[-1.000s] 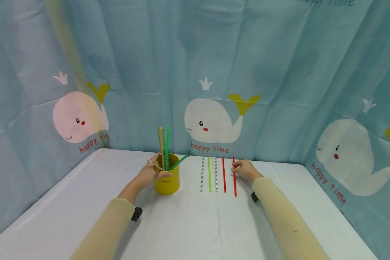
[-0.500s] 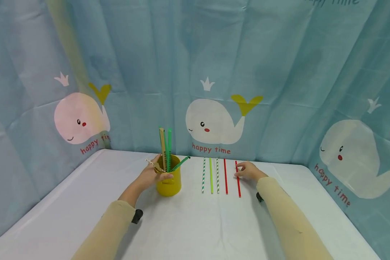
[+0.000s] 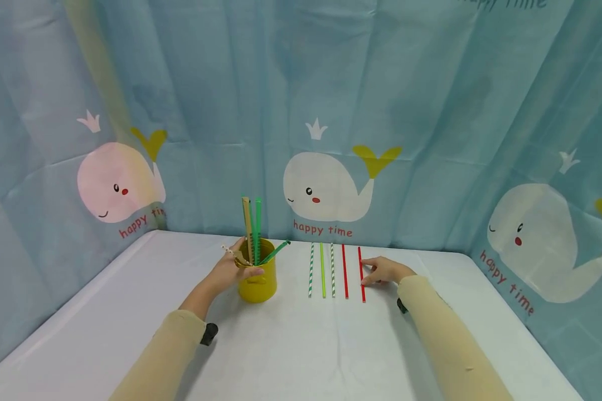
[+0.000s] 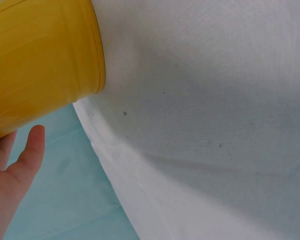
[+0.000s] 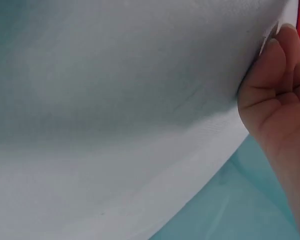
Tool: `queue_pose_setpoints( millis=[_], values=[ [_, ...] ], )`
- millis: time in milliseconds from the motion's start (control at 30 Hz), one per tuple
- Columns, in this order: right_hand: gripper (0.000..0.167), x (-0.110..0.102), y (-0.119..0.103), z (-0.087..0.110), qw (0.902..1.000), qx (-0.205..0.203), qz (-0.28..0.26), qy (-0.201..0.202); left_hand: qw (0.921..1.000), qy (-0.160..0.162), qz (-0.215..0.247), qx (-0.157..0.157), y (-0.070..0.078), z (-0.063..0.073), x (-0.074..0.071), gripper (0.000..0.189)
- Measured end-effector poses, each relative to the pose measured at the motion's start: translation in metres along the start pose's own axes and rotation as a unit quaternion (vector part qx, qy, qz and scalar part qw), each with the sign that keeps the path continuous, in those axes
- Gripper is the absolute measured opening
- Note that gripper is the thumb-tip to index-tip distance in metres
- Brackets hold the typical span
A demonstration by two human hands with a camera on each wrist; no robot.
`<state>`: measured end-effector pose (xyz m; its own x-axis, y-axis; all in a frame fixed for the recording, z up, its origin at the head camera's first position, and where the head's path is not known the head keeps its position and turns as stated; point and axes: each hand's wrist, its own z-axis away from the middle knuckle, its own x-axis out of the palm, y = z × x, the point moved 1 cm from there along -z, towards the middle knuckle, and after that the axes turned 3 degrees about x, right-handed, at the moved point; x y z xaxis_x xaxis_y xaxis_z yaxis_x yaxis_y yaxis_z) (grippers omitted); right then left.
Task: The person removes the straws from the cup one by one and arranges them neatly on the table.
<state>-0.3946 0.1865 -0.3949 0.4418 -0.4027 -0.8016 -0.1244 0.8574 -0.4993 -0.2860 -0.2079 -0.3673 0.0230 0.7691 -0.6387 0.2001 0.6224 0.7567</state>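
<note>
- Well, the fingers of my left hand [image 3: 229, 273] grasp the yellow cup [image 3: 257, 289], thumb on its near side and the others reaching round behind.
- That cup stands upright on the white table [image 3: 291, 345], left of the row of straws.
- Inside the cup I have a tan stick [image 3: 248, 225] and tall green straws [image 3: 258, 223] standing up together, a shorter green straw [image 3: 276, 252] leaning out to the right, and a pale spotted stick [image 3: 226, 248] tipping left over the rim.
- The fingers of my right hand [image 3: 387, 270] are not clenched: forefinger and thumb, spread apart, touch the outermost red straw [image 3: 363, 294] from its right side as it lies on the table.
- To the left of it lies another red straw [image 3: 345, 273], then a striped straw [image 3: 333, 273], a lime straw [image 3: 323, 273] and a teal-striped straw [image 3: 311, 273], roughly side by side with gaps between.
- Behind the table I see a blue curtain [image 3: 215, 167] printed with whales.
</note>
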Motion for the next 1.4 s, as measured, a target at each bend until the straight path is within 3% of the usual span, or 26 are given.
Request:
queue_pose_setpoints(
  millis=[333,733,1000,1400],
  values=[
    [0.077,0.008,-0.002,-0.009,0.9994,0.018,0.026,-0.013,1.0000,0.002,-0.001,-0.004,-0.002,0.005,-0.001,0.109],
    [0.075,0.009,-0.004,-0.008,0.9965,-0.005,0.081,-0.019,1.0000,-0.003,-0.006,0.001,-0.007,0.000,0.002,0.109],
    [0.082,0.005,0.004,-0.011,0.9988,0.019,0.038,-0.023,1.0000,-0.005,0.006,-0.003,-0.002,-0.002,0.002,0.107],
    [0.077,0.009,-0.003,-0.008,0.9974,0.006,0.071,-0.010,1.0000,-0.004,0.005,-0.006,0.000,0.000,0.000,0.110]
  ],
)
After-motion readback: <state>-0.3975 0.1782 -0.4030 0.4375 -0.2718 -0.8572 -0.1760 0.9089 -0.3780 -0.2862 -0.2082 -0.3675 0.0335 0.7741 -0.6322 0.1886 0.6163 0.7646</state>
